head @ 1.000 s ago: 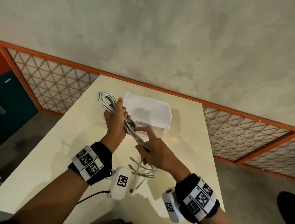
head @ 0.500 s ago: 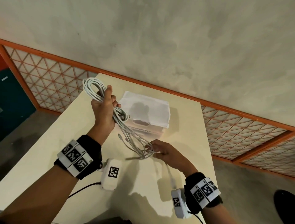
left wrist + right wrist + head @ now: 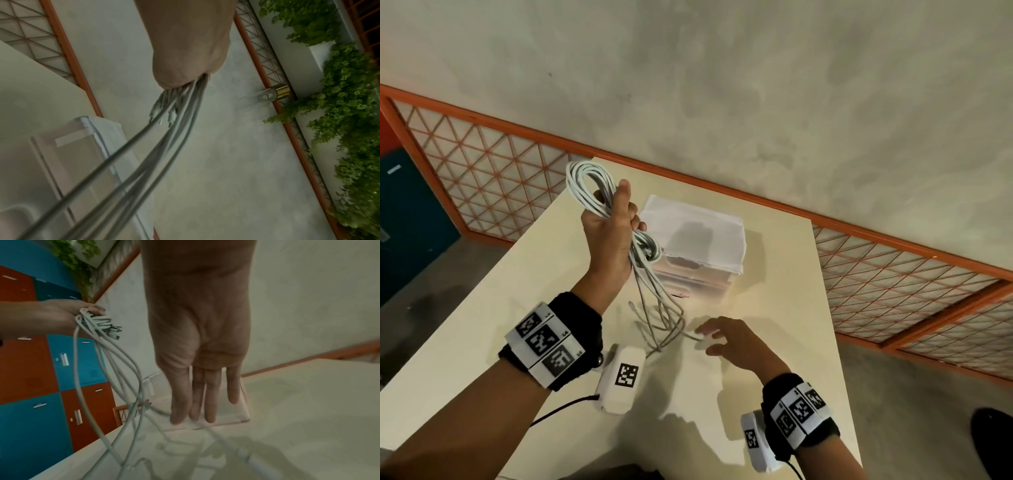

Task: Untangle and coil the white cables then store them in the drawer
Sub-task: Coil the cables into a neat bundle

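Observation:
My left hand (image 3: 610,236) is raised above the cream table (image 3: 784,342) and grips a bundle of white cables (image 3: 586,186) coiled in loops above the fist. Loose strands (image 3: 659,315) trail from the fist down to the tabletop, with connector ends showing in the left wrist view (image 3: 162,112). My right hand (image 3: 714,339) hovers low over the table, fingers (image 3: 193,402) straight, their tips at one strand (image 3: 232,446) lying on the table. A translucent plastic drawer box (image 3: 698,250) with a white top stands just behind the strands, its drawer shut.
An orange lattice railing (image 3: 493,185) runs behind the table, before a grey concrete floor. Blue and orange lockers (image 3: 41,386) stand to the left. The table's right edge (image 3: 835,359) is close to my right hand. A dark shoe (image 3: 993,428) shows at lower right.
My left hand has lifted the coiled bundle up and to the left. My right hand has let go of the strands and dropped to the tabletop with its fingers straightened.

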A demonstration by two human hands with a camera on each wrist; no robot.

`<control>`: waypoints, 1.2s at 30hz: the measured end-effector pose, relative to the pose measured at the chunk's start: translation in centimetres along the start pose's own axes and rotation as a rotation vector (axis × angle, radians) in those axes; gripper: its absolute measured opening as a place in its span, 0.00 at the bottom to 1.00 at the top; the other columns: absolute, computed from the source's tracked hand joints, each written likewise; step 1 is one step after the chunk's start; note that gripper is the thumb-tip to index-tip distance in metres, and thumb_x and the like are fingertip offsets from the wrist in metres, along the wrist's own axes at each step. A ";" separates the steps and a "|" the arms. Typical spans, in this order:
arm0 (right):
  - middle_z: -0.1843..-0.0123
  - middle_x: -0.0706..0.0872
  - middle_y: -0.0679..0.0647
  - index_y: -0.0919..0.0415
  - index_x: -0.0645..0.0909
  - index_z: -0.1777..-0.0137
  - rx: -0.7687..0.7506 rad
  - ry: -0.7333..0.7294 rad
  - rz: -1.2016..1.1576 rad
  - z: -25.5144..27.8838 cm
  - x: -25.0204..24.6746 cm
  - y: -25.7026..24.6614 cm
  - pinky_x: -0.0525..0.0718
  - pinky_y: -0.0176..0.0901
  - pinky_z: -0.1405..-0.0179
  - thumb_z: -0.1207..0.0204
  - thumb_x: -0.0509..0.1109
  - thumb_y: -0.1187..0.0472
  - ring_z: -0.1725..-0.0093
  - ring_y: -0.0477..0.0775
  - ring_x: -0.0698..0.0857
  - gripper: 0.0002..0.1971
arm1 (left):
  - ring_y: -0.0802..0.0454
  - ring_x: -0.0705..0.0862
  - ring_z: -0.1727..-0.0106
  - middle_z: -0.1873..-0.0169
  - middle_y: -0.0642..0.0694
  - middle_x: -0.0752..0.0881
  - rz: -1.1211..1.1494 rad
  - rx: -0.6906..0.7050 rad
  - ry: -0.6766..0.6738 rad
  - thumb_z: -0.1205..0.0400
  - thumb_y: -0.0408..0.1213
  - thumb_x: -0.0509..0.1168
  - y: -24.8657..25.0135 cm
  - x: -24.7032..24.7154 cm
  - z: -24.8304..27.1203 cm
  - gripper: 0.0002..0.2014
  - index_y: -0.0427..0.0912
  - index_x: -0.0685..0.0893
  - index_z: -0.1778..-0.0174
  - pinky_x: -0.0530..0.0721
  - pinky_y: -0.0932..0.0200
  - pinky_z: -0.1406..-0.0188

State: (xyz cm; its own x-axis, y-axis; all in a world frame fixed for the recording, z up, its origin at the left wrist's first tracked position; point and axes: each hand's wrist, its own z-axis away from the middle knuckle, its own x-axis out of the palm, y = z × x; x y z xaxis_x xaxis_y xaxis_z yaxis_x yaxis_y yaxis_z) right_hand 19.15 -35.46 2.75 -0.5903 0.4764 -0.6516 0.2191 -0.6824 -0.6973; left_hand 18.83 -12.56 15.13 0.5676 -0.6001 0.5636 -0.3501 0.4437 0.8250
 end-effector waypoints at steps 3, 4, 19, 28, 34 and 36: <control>0.32 0.80 0.53 0.57 0.73 0.28 -0.145 0.087 -0.026 -0.1 -0.7 -2.4 0.73 0.28 0.38 0.24 0.72 0.63 0.34 0.48 0.79 0.24 | 0.59 0.67 0.80 0.84 0.57 0.71 -0.033 0.032 -0.025 0.18 0.39 0.66 -0.2 0.4 0.6 0.14 0.46 0.75 0.70 0.71 0.62 0.78; 0.33 0.81 0.50 0.57 0.75 0.29 -0.211 0.159 -0.091 0.0 -0.9 -3.9 0.73 0.26 0.37 0.22 0.70 0.60 0.34 0.45 0.80 0.21 | 0.59 0.67 0.80 0.84 0.56 0.71 -0.044 0.042 -0.032 0.18 0.39 0.66 -0.5 0.5 1.0 0.14 0.46 0.76 0.70 0.71 0.62 0.78; 0.72 0.73 0.51 0.55 0.70 0.42 -0.391 0.038 0.018 2.0 1.4 -10.4 0.78 0.54 0.61 0.14 0.50 0.48 0.71 0.55 0.75 0.13 | 0.58 0.69 0.83 0.85 0.55 0.71 0.011 -0.014 0.057 0.17 0.40 0.64 -1.1 0.5 1.3 0.17 0.46 0.73 0.73 0.77 0.62 0.80; 0.79 0.73 0.42 0.54 0.83 0.45 -0.175 -0.243 -0.164 2.9 -1.8 -7.5 0.76 0.33 0.65 0.16 0.51 0.44 0.75 0.42 0.73 0.21 | 0.58 0.64 0.86 0.87 0.54 0.68 -0.010 -0.137 -0.107 0.18 0.38 0.66 -0.7 -0.5 0.6 0.16 0.46 0.73 0.72 0.70 0.64 0.83; 0.45 0.87 0.44 0.57 0.80 0.33 -0.247 -0.168 -0.185 3.6 -5.3 -6.6 0.78 0.31 0.44 0.17 0.62 0.58 0.46 0.37 0.84 0.15 | 0.59 0.62 0.87 0.87 0.54 0.66 -0.104 -0.171 -0.214 0.18 0.37 0.65 -1.1 -1.3 0.5 0.18 0.46 0.70 0.74 0.69 0.65 0.84; 0.41 0.88 0.44 0.53 0.83 0.34 -0.278 -0.074 -0.179 3.7 -6.1 -7.2 0.77 0.29 0.43 0.20 0.65 0.55 0.41 0.38 0.84 0.16 | 0.59 0.62 0.87 0.87 0.54 0.65 -0.133 -0.222 -0.281 0.18 0.37 0.65 -1.0 -1.1 0.6 0.18 0.46 0.70 0.74 0.68 0.65 0.84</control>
State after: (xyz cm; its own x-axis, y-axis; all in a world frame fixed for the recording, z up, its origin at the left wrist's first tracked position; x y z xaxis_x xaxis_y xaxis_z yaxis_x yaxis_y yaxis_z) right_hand 18.31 -35.45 12.87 -0.6912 0.5260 -0.4955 0.3049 -0.4093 -0.8599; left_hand 18.09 -12.74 13.67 0.3602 -0.8074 0.4672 -0.0993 0.4648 0.8798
